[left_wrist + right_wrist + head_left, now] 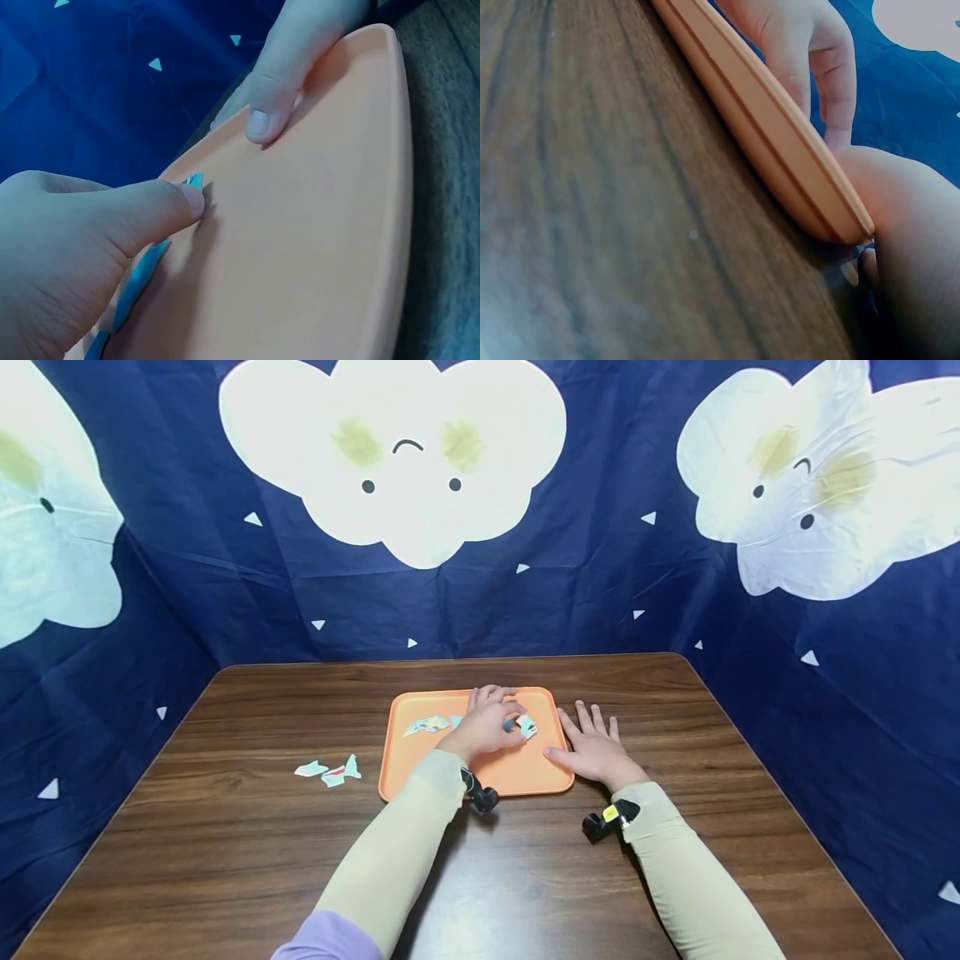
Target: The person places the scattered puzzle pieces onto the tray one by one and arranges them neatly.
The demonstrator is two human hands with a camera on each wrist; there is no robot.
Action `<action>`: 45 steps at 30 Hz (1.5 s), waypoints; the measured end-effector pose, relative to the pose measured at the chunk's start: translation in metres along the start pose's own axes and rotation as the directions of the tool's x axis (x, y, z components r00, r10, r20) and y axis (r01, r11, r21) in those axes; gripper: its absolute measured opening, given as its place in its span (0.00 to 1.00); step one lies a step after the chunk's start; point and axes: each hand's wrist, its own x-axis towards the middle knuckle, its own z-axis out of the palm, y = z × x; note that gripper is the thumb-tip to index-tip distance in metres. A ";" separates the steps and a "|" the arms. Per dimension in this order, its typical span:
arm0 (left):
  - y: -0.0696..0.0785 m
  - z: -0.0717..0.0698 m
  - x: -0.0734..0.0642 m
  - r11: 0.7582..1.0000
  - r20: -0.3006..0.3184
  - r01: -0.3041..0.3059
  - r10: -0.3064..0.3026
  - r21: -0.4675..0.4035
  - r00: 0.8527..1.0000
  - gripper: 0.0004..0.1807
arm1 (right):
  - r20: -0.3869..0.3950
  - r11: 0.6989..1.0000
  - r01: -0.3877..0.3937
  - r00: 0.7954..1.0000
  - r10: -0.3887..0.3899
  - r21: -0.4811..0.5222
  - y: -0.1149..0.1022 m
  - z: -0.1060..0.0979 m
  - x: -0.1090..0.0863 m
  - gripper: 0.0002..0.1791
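Observation:
My left hand (487,727) reaches over the orange tray (517,783), pinching a small pale-blue puzzle piece (527,727) between thumb and fingers near the tray's right side. In the left wrist view only a blue corner of that piece (196,180) sticks out past the thumb. Other pieces (426,725) lie on the tray to the left, some partly covered by the hand. My right hand (600,756) rests at the tray's right edge, its thumb over the rim and its straight fingers spread outside. The right wrist view shows the tray's side wall (772,127) against this hand.
Several loose pale-blue pieces (311,768) lie on the brown wooden table (225,843), left of the tray. A dark blue curtain (600,618) with white clouds and small triangles stands behind the table and along both sides.

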 end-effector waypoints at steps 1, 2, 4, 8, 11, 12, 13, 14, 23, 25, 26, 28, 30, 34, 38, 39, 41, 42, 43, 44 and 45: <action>0.000 0.001 0.000 1.000 0.001 -0.003 0.003 0.002 1.000 0.26 | 0.000 1.000 -0.001 1.000 0.001 0.000 -0.001 0.000 0.000 0.52; -0.001 0.001 -0.001 1.000 0.002 -0.006 0.006 0.007 1.000 0.26 | 0.000 1.000 -0.002 1.000 0.002 0.000 -0.001 0.000 0.000 0.52; -0.001 0.002 -0.001 1.000 0.003 -0.010 0.010 0.013 1.000 0.25 | 0.000 1.000 -0.005 1.000 0.005 -0.004 -0.002 -0.001 0.000 0.52; -0.003 0.003 0.000 1.000 0.014 -0.005 0.004 0.021 1.000 0.24 | 0.001 1.000 -0.004 1.000 0.004 -0.007 -0.002 -0.001 0.000 0.52; -0.003 0.003 0.000 1.000 0.031 0.003 -0.004 0.008 1.000 0.25 | 0.005 1.000 0.000 1.000 0.000 0.004 -0.002 -0.001 0.000 0.52; -0.003 0.003 0.000 1.000 0.036 0.006 -0.006 0.000 0.999 0.25 | 0.005 1.000 0.001 1.000 -0.001 0.007 -0.002 -0.001 0.000 0.52; -0.003 0.003 0.001 1.000 0.041 0.009 -0.009 -0.005 0.999 0.25 | 0.006 1.000 0.002 1.000 -0.002 0.010 -0.002 -0.001 0.000 0.52; -0.003 0.003 0.000 1.000 0.041 0.010 -0.009 -0.011 0.999 0.25 | 0.007 1.000 0.001 1.000 -0.001 0.012 -0.002 -0.001 -0.001 0.52; -0.004 0.005 -0.002 0.998 0.065 0.049 -0.047 -0.030 0.997 0.28 | 0.005 1.000 -0.002 1.000 0.002 0.003 -0.002 0.000 0.000 0.53; -0.004 0.004 -0.003 0.998 0.065 0.044 -0.042 -0.034 0.997 0.29 | 0.005 1.000 -0.002 1.000 0.002 0.005 -0.002 0.000 0.000 0.53; -0.004 0.004 -0.004 0.999 0.063 0.040 -0.038 -0.033 0.997 0.30 | 0.004 1.000 0.000 1.000 0.000 0.006 -0.001 0.000 0.001 0.53; -0.005 0.003 -0.005 0.999 0.059 0.031 -0.029 -0.030 0.998 0.32 | 0.004 1.000 0.002 1.000 -0.002 0.009 -0.001 0.001 0.001 0.53; -0.007 0.001 -0.007 0.999 0.046 0.018 -0.017 -0.030 0.999 0.35 | 0.005 1.000 0.003 1.000 -0.003 0.010 0.000 0.001 0.001 0.53; -0.014 -0.010 -0.017 0.999 0.010 0.003 -0.003 -0.055 1.000 0.34 | 0.011 1.000 0.001 1.000 -0.001 0.014 -0.001 0.002 0.002 0.53; -0.022 -0.022 -0.031 0.995 -0.038 -0.014 0.011 -0.099 0.999 0.24 | 0.012 1.000 0.002 1.000 -0.002 0.020 -0.002 0.002 0.002 0.53; -0.024 -0.024 -0.034 0.994 -0.052 -0.019 0.014 -0.106 0.999 0.23 | 0.013 1.000 0.000 1.000 0.000 0.020 -0.002 0.002 0.002 0.53; -0.028 -0.029 -0.042 0.991 -0.081 -0.028 0.017 -0.134 0.997 0.22 | 0.012 1.000 0.000 1.000 0.000 0.023 -0.002 0.002 0.001 0.54; -0.030 -0.031 -0.046 0.989 -0.096 -0.033 0.019 -0.145 0.995 0.22 | 0.012 1.000 0.001 1.000 -0.002 0.026 -0.002 0.002 0.001 0.54; -0.033 -0.033 -0.050 0.987 -0.110 -0.035 0.018 -0.154 0.994 0.23 | 0.013 1.000 -0.001 1.000 0.000 0.028 -0.002 0.002 0.001 0.54; -0.035 -0.035 -0.054 0.986 -0.126 -0.036 0.015 -0.161 0.992 0.23 | 0.011 0.999 0.001 1.000 -0.001 0.032 -0.002 0.002 0.000 0.54; -0.037 -0.038 -0.057 0.986 -0.144 -0.040 0.017 -0.164 0.989 0.24 | 0.009 0.999 -0.001 1.000 0.000 0.032 -0.001 0.002 0.000 0.54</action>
